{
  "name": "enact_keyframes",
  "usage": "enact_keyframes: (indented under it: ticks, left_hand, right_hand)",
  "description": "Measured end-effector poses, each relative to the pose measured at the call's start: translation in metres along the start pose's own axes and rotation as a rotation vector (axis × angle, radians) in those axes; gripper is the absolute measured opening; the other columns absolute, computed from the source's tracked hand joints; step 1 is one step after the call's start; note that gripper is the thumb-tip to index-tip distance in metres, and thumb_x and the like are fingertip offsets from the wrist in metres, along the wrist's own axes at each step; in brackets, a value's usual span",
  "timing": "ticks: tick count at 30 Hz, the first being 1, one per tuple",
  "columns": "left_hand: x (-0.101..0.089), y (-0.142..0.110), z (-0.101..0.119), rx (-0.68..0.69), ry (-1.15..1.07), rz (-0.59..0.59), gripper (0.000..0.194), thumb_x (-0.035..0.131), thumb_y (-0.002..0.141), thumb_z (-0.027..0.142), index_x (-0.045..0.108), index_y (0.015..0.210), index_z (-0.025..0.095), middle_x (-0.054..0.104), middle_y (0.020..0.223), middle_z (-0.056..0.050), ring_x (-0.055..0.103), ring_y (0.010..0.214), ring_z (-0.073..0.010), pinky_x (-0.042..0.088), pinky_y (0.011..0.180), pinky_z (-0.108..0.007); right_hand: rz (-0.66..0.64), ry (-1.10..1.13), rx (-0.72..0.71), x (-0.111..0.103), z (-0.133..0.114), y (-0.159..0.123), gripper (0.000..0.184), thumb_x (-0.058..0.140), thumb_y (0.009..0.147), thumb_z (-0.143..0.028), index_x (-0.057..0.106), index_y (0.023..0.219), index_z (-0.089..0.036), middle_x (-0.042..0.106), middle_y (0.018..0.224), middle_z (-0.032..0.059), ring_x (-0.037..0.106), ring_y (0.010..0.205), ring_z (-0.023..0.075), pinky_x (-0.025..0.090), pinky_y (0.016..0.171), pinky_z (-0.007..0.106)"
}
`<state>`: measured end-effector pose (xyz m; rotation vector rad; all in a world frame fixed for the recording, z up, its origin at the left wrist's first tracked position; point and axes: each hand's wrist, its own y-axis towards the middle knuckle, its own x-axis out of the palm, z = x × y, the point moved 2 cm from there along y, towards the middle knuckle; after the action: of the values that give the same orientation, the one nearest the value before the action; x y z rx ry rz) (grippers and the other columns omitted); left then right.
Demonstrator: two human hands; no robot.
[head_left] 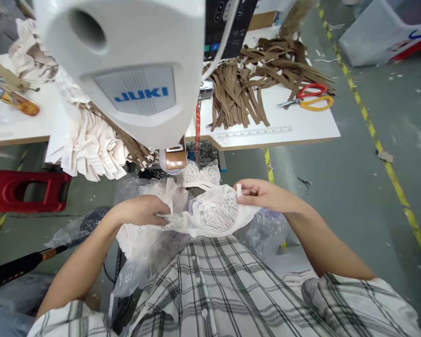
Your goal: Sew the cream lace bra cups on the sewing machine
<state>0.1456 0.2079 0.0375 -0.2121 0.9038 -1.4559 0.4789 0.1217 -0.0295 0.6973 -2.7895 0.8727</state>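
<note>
A white lace bra [215, 213] is held stretched between my two hands, just in front of my shirt. My left hand [143, 210] is closed on its left part, fingers curled over the lace. At the other side my right hand [257, 194] pinches the bra's edge near a short white strap end between thumb and fingers. Another white lace bra [199, 174] lies just beyond, below the sewing machine's [129, 70] head. More white lace pieces in clear plastic [143, 252] sit under and beside my left hand.
Brown fabric strips [238, 93] and scissors [308, 99] with red and yellow handles lie on the white table [301, 126] at right. Cream fabric pieces [94, 145] are stacked left of the machine. A red stool [28, 192] stands at left, and a grey bin [375, 32] at far right.
</note>
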Motion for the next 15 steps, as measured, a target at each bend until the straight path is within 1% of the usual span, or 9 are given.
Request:
enact_keyframes:
  ticks: [1,2,3,5,6,8,10,13,15]
  left_hand:
    - [0.001,0.01,-0.007,-0.031,0.044,0.043,0.029,0.052,0.092,0.038,0.063,0.073,0.019,0.058,0.063,0.0,0.049,0.054,-0.0137,0.03,0.051,-0.027]
    - [-0.001,0.022,-0.014,-0.088,0.107,0.15,0.029,0.051,0.093,0.039,0.065,0.078,0.019,0.062,0.069,-0.002,0.054,0.059,-0.0157,0.034,0.055,-0.027]
    - [-0.002,0.037,-0.021,-0.163,0.182,0.296,0.029,0.049,0.094,0.039,0.067,0.085,0.018,0.066,0.077,-0.005,0.06,0.068,-0.0191,0.04,0.061,-0.029]
    - [0.0,0.073,-0.034,-0.33,0.342,0.603,0.029,0.047,0.095,0.031,0.069,0.1,0.014,0.071,0.096,-0.014,0.065,0.092,-0.0291,0.047,0.081,-0.039]
    - [0.006,0.093,-0.041,-0.379,0.366,0.67,0.032,0.043,0.095,0.023,0.068,0.11,0.01,0.069,0.107,-0.021,0.063,0.105,-0.0349,0.045,0.091,-0.047]
    - [0.026,0.133,-0.052,-0.358,0.378,0.704,0.043,0.044,0.094,0.02,0.058,0.132,0.008,0.059,0.133,-0.026,0.051,0.129,-0.0396,0.038,0.105,-0.055]
    - [0.05,0.164,-0.063,-0.261,0.383,0.688,0.053,0.054,0.092,0.027,0.051,0.143,0.013,0.046,0.151,-0.022,0.04,0.141,-0.0385,0.033,0.113,-0.052]
    - [0.077,0.186,-0.079,-0.195,0.369,0.658,0.054,0.062,0.088,0.029,0.053,0.141,0.021,0.041,0.157,-0.016,0.041,0.141,-0.0363,0.037,0.113,-0.051]
    - [0.082,0.189,-0.085,-0.2,0.351,0.683,0.051,0.056,0.091,0.026,0.052,0.141,0.018,0.044,0.153,-0.019,0.045,0.137,-0.036,0.039,0.111,-0.051]
  right_hand:
    - [0.039,-0.031,0.01,-0.007,0.005,-0.001,0.037,0.081,0.076,-0.049,0.063,0.085,-0.017,0.064,0.067,-0.0005,0.056,0.055,0.0111,0.044,0.05,0.022]
    - [0.118,-0.05,-0.002,-0.016,0.011,0.001,0.038,0.08,0.077,-0.05,0.063,0.086,-0.017,0.063,0.067,-0.001,0.054,0.054,0.0107,0.042,0.05,0.022]
    - [0.216,-0.064,-0.022,-0.026,0.017,0.005,0.04,0.079,0.077,-0.053,0.063,0.088,-0.018,0.063,0.068,-0.001,0.053,0.055,0.011,0.042,0.051,0.022]
    - [0.418,-0.128,-0.034,-0.048,0.032,0.018,0.045,0.076,0.076,-0.058,0.061,0.09,-0.019,0.064,0.073,0.0002,0.054,0.06,0.013,0.043,0.055,0.024]
    - [0.496,-0.179,-0.018,-0.058,0.04,0.027,0.047,0.075,0.074,-0.061,0.061,0.091,-0.019,0.064,0.074,0.0007,0.055,0.061,0.0142,0.043,0.056,0.025]
    - [0.598,-0.299,0.036,-0.074,0.057,0.049,0.047,0.073,0.073,-0.061,0.06,0.087,-0.018,0.061,0.069,-0.0003,0.053,0.061,0.015,0.04,0.056,0.026]
    - [0.633,-0.364,0.065,-0.084,0.073,0.071,0.043,0.073,0.074,-0.058,0.06,0.082,-0.018,0.058,0.063,-0.0014,0.051,0.062,0.0155,0.039,0.057,0.026]
    - [0.642,-0.412,0.08,-0.09,0.092,0.098,0.038,0.071,0.079,-0.053,0.059,0.079,-0.017,0.057,0.064,-0.0012,0.052,0.064,0.015,0.039,0.06,0.027]
    - [0.641,-0.44,0.083,-0.091,0.102,0.11,0.036,0.067,0.085,-0.051,0.059,0.081,-0.016,0.058,0.068,-0.0014,0.052,0.063,0.0135,0.041,0.062,0.027]
